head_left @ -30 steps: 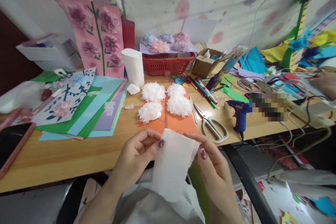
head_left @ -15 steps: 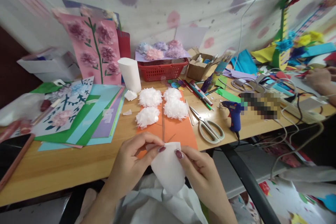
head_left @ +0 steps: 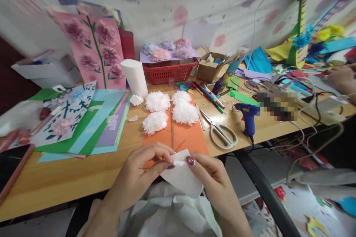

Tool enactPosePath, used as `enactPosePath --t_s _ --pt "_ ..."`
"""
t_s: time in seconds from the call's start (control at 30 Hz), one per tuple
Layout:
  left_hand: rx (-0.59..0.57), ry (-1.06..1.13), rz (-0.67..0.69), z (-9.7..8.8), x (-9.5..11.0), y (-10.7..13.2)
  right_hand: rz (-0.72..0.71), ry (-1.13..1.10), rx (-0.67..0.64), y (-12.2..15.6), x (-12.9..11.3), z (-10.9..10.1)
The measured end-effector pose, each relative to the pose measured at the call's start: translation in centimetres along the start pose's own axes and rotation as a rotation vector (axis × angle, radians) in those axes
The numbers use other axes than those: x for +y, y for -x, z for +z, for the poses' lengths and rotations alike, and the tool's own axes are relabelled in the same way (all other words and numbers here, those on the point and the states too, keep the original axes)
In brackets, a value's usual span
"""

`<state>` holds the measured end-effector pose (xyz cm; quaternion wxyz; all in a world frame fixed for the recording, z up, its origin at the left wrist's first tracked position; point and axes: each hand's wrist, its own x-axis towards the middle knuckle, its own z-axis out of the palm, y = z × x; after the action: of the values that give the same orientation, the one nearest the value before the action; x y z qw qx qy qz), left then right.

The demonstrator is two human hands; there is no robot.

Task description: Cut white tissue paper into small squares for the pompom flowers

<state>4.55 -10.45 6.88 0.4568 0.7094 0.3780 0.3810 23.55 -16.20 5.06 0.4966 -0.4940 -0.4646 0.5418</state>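
Hiding parts of white paper: left hand, right hand

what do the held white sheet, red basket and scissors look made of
Thin white sheet: probably tissue paper, matte, softly folded. Red rectangular basket: likely plastic, smooth, with regular slots. White-handled scissors: blades apparently metal, grey, shiny; handles probably plastic, smooth, rounded.

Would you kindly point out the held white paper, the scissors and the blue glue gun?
White paper [head_left: 183, 178]: head view, broad lower part.
Scissors [head_left: 212, 123]: head view, on the pivot.
Blue glue gun [head_left: 247, 110]: head view, body.
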Motion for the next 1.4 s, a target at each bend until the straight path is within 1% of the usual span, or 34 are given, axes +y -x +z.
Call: enactPosePath --t_s 0.13,0.2,0.27,0.47,0.6,0.67,0.77,0.97,1.27,1.4 --pt "-0.120 -0.064 0.021 -0.8 0.6 -0.2 0.025 -0.030 -0.039 0.0 0.0 -0.3" --pt "-0.135 -0.061 -0.001 -1.0 0.9 -0.3 0.002 0.016 -0.046 0.1 0.0 -0.4" --pt "-0.106 -0.032 -0.042 -0.8 1.0 -0.3 -0.052 0.089 -0.041 0.1 -0.2 -0.3" --pt "0.042 0.060 -0.187 0.4 1.0 0.0 -0.172 0.271 -0.030 0.2 -0.9 0.3" --pt "0.060 0.107 -0.258 1.0 1.3 0.1 -0.243 0.344 -0.023 0.2 -1.0 0.2" --pt "0.093 0.156 -0.281 1.2 1.5 0.1 -0.257 0.354 -0.025 0.1 -0.8 0.1" --pt "0.155 0.193 -0.288 1.4 1.7 0.0 -0.266 0.361 -0.024 0.1 -0.6 0.1" --pt "0.122 0.082 -0.241 1.3 1.3 0.0 -0.266 0.377 -0.038 0.3 -0.7 0.2" --pt "0.154 0.011 -0.239 1.4 1.1 0.1 -0.230 0.381 -0.060 0.3 -0.8 0.1" --pt "0.192 0.004 -0.241 1.5 1.0 0.2 -0.190 0.301 -0.049 0.4 -0.6 0.1"
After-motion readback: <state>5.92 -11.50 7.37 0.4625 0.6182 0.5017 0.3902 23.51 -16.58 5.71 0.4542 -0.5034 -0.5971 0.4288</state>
